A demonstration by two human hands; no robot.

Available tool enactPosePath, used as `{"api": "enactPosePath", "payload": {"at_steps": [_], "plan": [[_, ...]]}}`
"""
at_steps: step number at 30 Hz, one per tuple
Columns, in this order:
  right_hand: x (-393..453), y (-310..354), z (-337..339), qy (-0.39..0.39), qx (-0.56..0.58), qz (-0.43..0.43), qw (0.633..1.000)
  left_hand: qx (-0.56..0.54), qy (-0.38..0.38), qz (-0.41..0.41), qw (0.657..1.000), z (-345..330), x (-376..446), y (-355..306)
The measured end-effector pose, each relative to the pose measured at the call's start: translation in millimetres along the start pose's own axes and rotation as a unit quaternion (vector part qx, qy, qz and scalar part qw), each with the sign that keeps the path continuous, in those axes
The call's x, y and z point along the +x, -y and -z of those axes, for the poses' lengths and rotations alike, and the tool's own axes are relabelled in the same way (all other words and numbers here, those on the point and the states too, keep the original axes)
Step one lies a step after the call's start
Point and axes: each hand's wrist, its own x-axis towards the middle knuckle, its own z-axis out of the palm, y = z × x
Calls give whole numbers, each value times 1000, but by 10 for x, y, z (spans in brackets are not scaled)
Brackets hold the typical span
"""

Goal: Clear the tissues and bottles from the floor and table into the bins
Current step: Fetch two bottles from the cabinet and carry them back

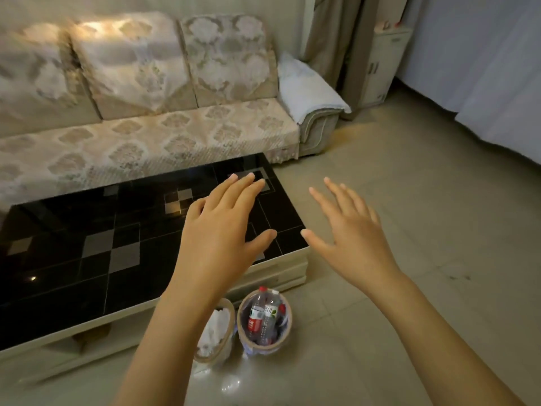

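Clear plastic bottles (pixel 265 316) with red caps and red or green labels stand nearly upright, necks up, packed in the right bin (pixel 265 345) on the floor (pixel 409 259), while crumpled white tissues (pixel 216 328) fill the left bin (pixel 211 357) just beside it. Both bins sit against the near edge of the black tiled counter (pixel 87 259). The left hand (pixel 222 232) and right hand (pixel 354 232) hover above, each grip wide with fingers spread and holding nothing, the bins below and between the forearms.

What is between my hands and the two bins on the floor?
Nothing visible. The left hand and right hand are open and empty above the table corner; the tissue bin, partly behind the left forearm, and bottle bin stand open-topped below.
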Motion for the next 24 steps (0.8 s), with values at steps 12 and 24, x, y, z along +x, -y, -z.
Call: {"api": "enactPosePath", "payload": {"at_steps": [12, 24], "plan": [[-283, 223, 441, 6, 7, -183, 983, -9, 24, -157, 987, 288, 473, -124], [-243, -95, 377, -37, -7, -317, 948, -33, 91, -198, 975, -172, 996, -17]]}}
